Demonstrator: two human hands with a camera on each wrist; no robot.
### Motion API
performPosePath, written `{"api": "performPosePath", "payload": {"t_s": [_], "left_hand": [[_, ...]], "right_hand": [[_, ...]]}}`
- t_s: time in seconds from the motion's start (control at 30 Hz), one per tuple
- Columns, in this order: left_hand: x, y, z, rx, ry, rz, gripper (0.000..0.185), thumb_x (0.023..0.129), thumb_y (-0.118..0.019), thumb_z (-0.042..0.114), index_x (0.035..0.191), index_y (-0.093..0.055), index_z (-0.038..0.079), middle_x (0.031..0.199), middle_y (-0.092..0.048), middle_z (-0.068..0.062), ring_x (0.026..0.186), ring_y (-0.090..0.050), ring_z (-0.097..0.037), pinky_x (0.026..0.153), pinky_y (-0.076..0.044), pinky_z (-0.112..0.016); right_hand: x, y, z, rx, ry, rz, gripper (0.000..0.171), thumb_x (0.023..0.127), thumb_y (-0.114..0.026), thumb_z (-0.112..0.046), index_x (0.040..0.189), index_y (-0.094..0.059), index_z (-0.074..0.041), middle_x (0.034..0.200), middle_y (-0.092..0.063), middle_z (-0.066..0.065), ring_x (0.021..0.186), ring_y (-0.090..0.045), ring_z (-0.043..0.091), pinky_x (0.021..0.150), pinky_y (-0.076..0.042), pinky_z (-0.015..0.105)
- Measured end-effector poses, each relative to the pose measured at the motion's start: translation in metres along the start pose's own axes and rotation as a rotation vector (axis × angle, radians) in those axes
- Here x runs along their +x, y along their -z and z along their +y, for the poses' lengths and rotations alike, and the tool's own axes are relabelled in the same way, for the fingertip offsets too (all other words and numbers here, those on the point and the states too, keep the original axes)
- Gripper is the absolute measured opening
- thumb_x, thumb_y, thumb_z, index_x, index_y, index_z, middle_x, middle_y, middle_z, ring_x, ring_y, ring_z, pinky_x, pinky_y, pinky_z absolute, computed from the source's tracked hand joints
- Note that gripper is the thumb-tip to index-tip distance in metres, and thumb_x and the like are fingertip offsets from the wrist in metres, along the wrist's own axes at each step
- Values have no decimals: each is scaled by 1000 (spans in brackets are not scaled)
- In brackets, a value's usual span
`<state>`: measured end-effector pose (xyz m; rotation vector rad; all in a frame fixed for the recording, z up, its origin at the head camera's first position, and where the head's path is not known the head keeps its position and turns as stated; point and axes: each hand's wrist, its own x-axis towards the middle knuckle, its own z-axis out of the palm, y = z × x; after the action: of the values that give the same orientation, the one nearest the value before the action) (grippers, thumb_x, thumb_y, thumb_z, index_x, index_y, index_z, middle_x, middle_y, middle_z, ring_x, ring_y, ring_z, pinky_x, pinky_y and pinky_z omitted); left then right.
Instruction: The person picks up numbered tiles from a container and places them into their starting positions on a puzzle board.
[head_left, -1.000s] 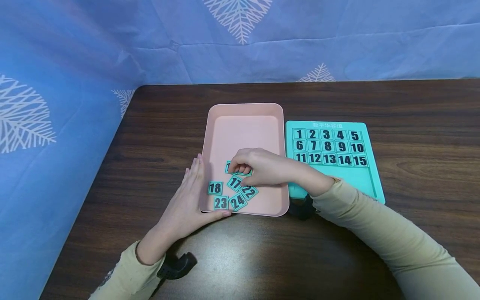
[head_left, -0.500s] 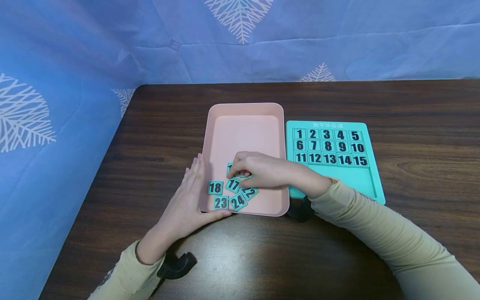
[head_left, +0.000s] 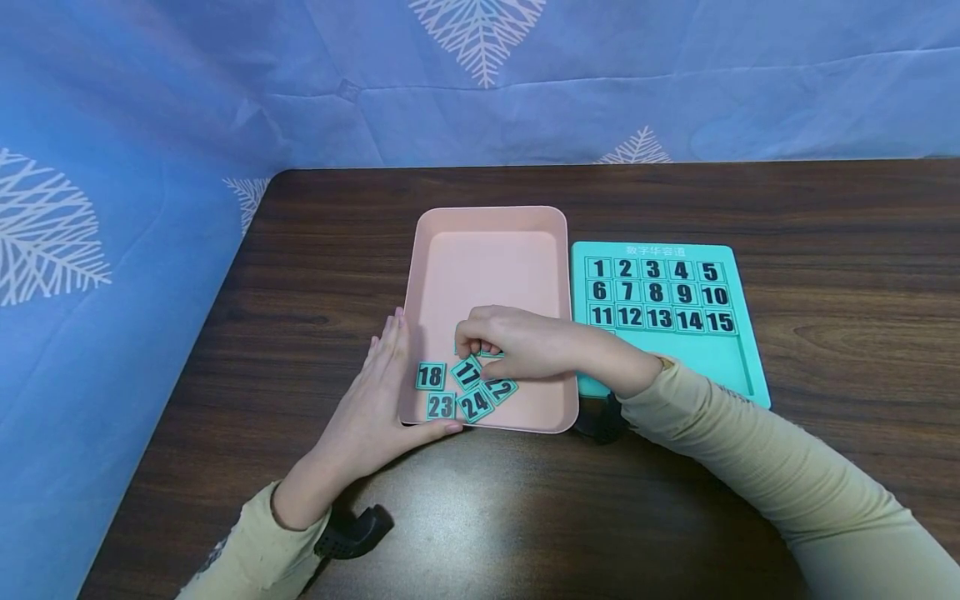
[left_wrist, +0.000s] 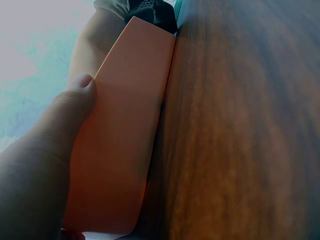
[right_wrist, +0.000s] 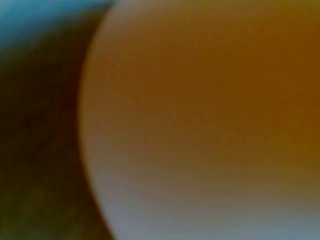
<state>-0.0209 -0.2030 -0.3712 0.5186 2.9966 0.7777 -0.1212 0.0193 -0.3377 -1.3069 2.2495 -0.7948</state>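
Note:
A pink tray (head_left: pixel 495 271) holds several small turquoise number tiles near its front. My left hand (head_left: pixel 367 408), fingers straight, rests along the tray's left side, its thumb on the front wall; the left wrist view shows that thumb against the tray wall (left_wrist: pixel 120 125). Over the tiles my right hand (head_left: pixel 517 340) has curled fingers, pinching the 17 tile (head_left: pixel 467 372) between index finger and thumb. Around it lie the 18 tile (head_left: pixel 431 376), the 23 tile (head_left: pixel 441 406), the 24 tile (head_left: pixel 476 404) and a partly covered tile (head_left: pixel 501 389). More tiles are mostly hidden under the hand.
Right of the tray lies a turquoise number board (head_left: pixel 667 354), tiles 1 to 15 filling its upper rows. Part of its lower left is covered by the right forearm. Both lie on a dark wooden table (head_left: pixel 847 317) with a blue patterned cloth (head_left: pixel 337 108) behind. The right wrist view is blurred.
The right hand has shifted slightly down toward the tray's front, and the 17 tile has turned and slid a little the same way. The left hand stays put.

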Motion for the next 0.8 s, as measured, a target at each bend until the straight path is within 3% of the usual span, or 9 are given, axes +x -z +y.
{"api": "performPosePath", "payload": {"t_s": [0.43, 0.8], "left_hand": [[0, 0, 0, 0, 7, -1, 125, 71, -65, 73, 152, 8, 12, 160, 3, -8, 145, 4, -17, 116, -11, -45], [0, 0, 0, -5, 19, -6, 127, 70, -66, 73, 152, 9, 13, 160, 3, -7, 145, 4, -17, 116, -11, -47]], "right_hand": [[0, 0, 2, 33, 59, 42, 18, 82, -66, 2, 89, -58, -12, 79, -50, -2, 76, -49, 15, 69, -44, 26], [-10, 4, 0, 66, 101, 112, 17, 86, -59, 4, 88, -60, -12, 81, -50, -3, 75, -50, 14, 67, -47, 27]]}}
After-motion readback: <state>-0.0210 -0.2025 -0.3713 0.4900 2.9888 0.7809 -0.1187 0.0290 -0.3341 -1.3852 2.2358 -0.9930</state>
